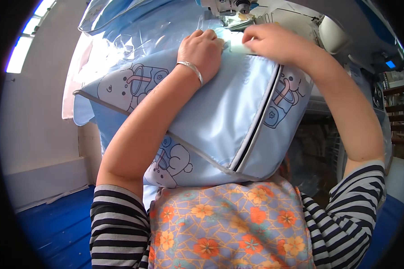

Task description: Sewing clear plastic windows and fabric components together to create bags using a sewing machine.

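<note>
A light blue fabric piece (211, 116) with printed cartoon animals, grey piping and a dark slit-like strip (258, 127) drapes across the work surface and down toward my lap. On its far edge my left hand (201, 54) bears down with curled fingers, gathering the cloth under them. My right hand (274, 42), slightly blurred, is at the far edge to the right, thumb and fingers closed together beside a pale patch (239, 42). What those fingertips hold, if anything, is hidden. Both hands lie just in front of the sewing machine head (231, 6).
Clear plastic sheeting (152, 33) and more blue fabric lie at the back left. A white rounded machine part (335, 36) stands at the back right, near a dark device with a small lit screen (390, 64). A floral apron (233, 224) covers my lap.
</note>
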